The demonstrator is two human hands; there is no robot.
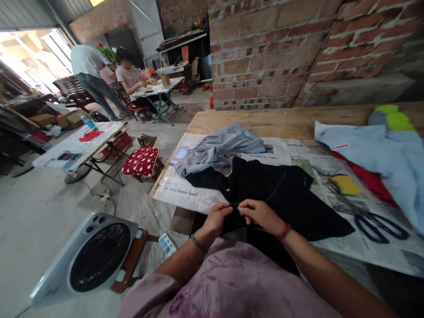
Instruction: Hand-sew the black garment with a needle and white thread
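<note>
A piece of black cloth (278, 190) spreads over the newspaper-covered table and hangs down its near edge towards my lap. At that edge my left hand (216, 217) is closed, thumb and finger pinching a bit of the black cloth. Close beside it, my right hand (261, 215) has its thumb and forefinger pressed together by the same spot. What lies in the right fingertips is too small and dark to make out. Behind the black cloth rests a crumpled grey garment (228, 143). Large dark-handled scissors (372, 225) lie to the right, beside a yellow cloth piece (346, 184).
Light blue fabric (361, 145) and a red piece (372, 181) cover the table's right side. A box fan (99, 254) and a red cushioned stool (141, 162) stand at the left. Two people (91, 75) are at the back near a folding table (159, 88). A brick wall (274, 53) rises behind.
</note>
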